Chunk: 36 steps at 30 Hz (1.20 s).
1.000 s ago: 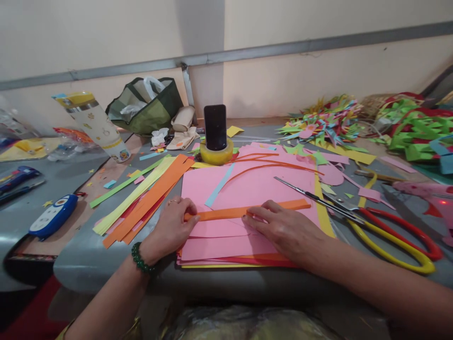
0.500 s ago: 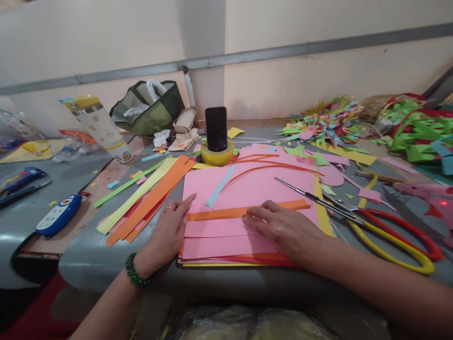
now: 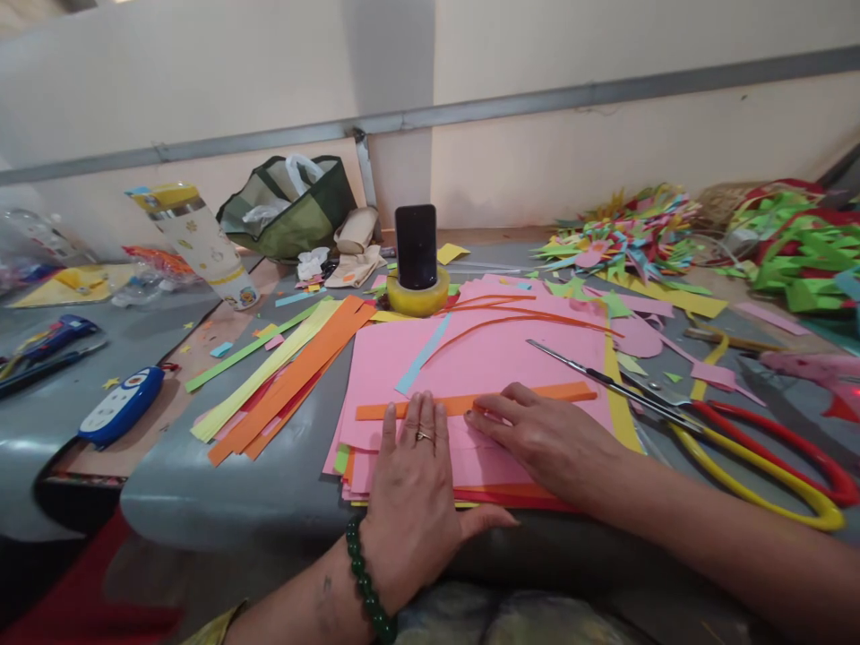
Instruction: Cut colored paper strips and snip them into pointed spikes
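An orange paper strip (image 3: 564,391) lies across a stack of pink sheets (image 3: 376,354). My left hand (image 3: 417,475), with a ring and a green bead bracelet, rests flat on the stack; its fingertips touch the strip's left part and its thumb points right. My right hand (image 3: 537,430) lies at the strip's middle, its fingers bent together on the paper; whether they grip the strip is hidden. Thin orange strips (image 3: 511,318) and a light blue strip (image 3: 425,352) lie higher on the stack. Scissors (image 3: 665,408) with red and yellow handles lie at the right.
A phone (image 3: 417,246) stands in a yellow tape roll (image 3: 420,296) behind the stack. Paper strips (image 3: 302,372), a blue-and-white device (image 3: 122,405) and a tilted bottle (image 3: 202,246) are at the left. Colourful cuttings (image 3: 624,233) and a pink glue gun (image 3: 812,369) are at the right.
My left hand has moved right from the stack's left edge and now lies flat with its fingers pointing forward. My right hand stays at the strip's middle. The view has shifted slightly.
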Motion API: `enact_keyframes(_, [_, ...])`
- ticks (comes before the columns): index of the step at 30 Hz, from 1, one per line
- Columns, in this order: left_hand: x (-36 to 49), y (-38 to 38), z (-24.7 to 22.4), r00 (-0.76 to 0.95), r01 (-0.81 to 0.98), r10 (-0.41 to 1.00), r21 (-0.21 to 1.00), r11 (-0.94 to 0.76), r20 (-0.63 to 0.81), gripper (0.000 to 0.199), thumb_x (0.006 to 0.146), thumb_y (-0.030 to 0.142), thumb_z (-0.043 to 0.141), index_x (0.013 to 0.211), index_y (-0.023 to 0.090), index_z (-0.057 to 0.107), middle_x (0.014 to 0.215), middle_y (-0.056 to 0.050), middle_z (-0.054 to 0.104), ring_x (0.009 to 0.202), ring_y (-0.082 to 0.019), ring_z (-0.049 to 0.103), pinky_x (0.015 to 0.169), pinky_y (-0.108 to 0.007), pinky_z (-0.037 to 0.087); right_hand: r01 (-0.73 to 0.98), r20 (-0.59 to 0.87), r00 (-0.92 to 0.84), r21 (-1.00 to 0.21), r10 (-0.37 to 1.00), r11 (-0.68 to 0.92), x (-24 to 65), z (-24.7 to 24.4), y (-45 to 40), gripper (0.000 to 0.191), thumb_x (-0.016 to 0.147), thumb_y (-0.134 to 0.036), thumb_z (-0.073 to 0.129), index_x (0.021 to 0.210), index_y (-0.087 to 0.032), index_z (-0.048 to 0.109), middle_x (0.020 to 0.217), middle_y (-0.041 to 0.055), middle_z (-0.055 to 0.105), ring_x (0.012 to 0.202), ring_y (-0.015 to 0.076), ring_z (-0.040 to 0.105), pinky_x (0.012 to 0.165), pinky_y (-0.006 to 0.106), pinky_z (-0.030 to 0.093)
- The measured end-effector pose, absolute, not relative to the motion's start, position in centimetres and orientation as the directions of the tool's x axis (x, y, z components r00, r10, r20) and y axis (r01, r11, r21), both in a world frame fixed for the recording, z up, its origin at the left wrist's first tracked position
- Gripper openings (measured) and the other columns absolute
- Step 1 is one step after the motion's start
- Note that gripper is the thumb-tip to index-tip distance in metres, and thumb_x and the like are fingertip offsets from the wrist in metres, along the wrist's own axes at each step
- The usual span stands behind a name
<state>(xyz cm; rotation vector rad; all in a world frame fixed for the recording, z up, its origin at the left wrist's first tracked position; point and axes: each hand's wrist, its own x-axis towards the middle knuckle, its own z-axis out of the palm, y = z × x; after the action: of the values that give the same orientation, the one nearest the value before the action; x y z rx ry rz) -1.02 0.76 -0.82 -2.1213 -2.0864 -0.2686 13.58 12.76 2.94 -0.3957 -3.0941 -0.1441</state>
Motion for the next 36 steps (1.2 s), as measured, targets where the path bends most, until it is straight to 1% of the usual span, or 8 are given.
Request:
enact_keyframes(6, [-2.4,-0.5,-0.9,-0.066,0.998,0.968,0.033,0.059,0.242,0.111,0.070,0.084,0.016,0.138,-0.002,0.033,0.143,-0.024,0.035,0.135,-0.034,0.029,0.112,-0.055,0.011,0.237,0.051,-0.971,0.060,0.234,0.970,13.7,2.8,13.0,0.029,0.083,-0.006,0.048,0.106,-0.017,0.062,0.101,0.0101,0.062,0.086,0.0223,0.051,0.070,0.033,0.048])
enact_keyframes(14, [-3.0,-1.1,-0.9,-0.087,0.996,0.959,0.044,0.078,0.271,0.102,0.073,0.080,0.029,0.138,0.002,0.035,0.141,-0.023,0.039,0.132,-0.033,0.034,0.111,-0.055,0.012,0.241,0.024,-0.970,0.022,0.241,0.970,13.5,3.3,12.8,0.028,0.085,-0.006,0.047,0.104,-0.018,0.063,0.101,0.0091,0.063,0.088,0.0217,0.052,0.072,0.032,0.048])
enact_keyframes(17, [-4.0,-1.0,-0.3,-0.062,0.995,0.961,0.089,0.039,0.270,0.079,0.083,0.068,0.033,0.135,0.009,0.041,0.135,-0.019,0.048,0.127,-0.030,0.039,0.108,-0.054,0.019,0.245,0.020,-0.969,0.018,0.245,0.969,13.4,3.5,12.8,0.024,0.085,-0.007,0.048,0.099,-0.018,0.063,0.097,0.0089,0.063,0.085,0.0208,0.052,0.071,0.032,0.047])
enact_keyframes(20, [-5.6,-0.4,0.7,-0.115,0.984,0.965,0.157,0.079,0.236,0.042,0.095,0.041,0.032,0.125,0.019,0.051,0.119,-0.011,0.058,0.110,-0.025,0.051,0.096,-0.047,0.033,0.244,0.007,-0.970,0.027,0.244,0.969,13.1,3.6,12.8,0.020,0.085,-0.009,0.047,0.093,-0.017,0.063,0.091,0.0091,0.063,0.081,0.0199,0.051,0.068,0.030,0.046])
enact_keyframes(22, [-6.5,0.3,1.3,-0.171,0.973,0.964,0.188,0.133,0.201,0.028,0.094,0.031,0.038,0.111,0.022,0.059,0.106,-0.008,0.061,0.099,-0.024,0.054,0.085,-0.043,0.038,0.247,-0.003,-0.969,0.046,0.247,0.968,13.0,3.6,12.8,0.019,0.085,-0.009,0.048,0.091,-0.017,0.064,0.088,0.0091,0.063,0.079,0.0198,0.051,0.068,0.030,0.045])
enact_keyframes(25, [-7.3,1.6,1.8,-0.178,0.961,0.971,0.239,0.137,0.160,0.014,0.088,0.027,0.052,0.095,0.022,0.062,0.096,-0.005,0.061,0.094,-0.024,0.054,0.080,-0.040,0.037,0.244,0.000,-0.970,0.067,0.245,0.967,12.9,3.6,12.7,0.020,0.084,-0.008,0.048,0.092,-0.016,0.064,0.089,0.0095,0.063,0.080,0.0201,0.051,0.068,0.031,0.045])
enact_keyframes(31, [-7.8,3.5,2.3,-0.136,0.932,0.988,0.349,0.101,0.076,0.013,0.086,0.029,0.055,0.083,0.021,0.065,0.090,-0.004,0.061,0.089,-0.022,0.056,0.077,-0.037,0.038,0.253,0.007,-0.967,0.075,0.253,0.965,13.1,3.6,12.6,0.024,0.084,-0.005,0.046,0.096,-0.016,0.064,0.094,0.0097,0.063,0.083,0.0202,0.052,0.068,0.030,0.046])
enact_keyframes(36, [-9.2,3.3,1.7,-0.178,0.919,0.982,0.367,0.143,0.062,0.017,0.085,0.031,0.054,0.077,0.020,0.065,0.084,-0.003,0.060,0.085,-0.021,0.056,0.074,-0.035,0.038,0.250,0.034,-0.968,0.049,0.248,0.967,13.1,3.6,12.6,0.023,0.085,-0.005,0.046,0.094,-0.017,0.064,0.091,0.0090,0.063,0.082,0.0200,0.052,0.069,0.031,0.047])
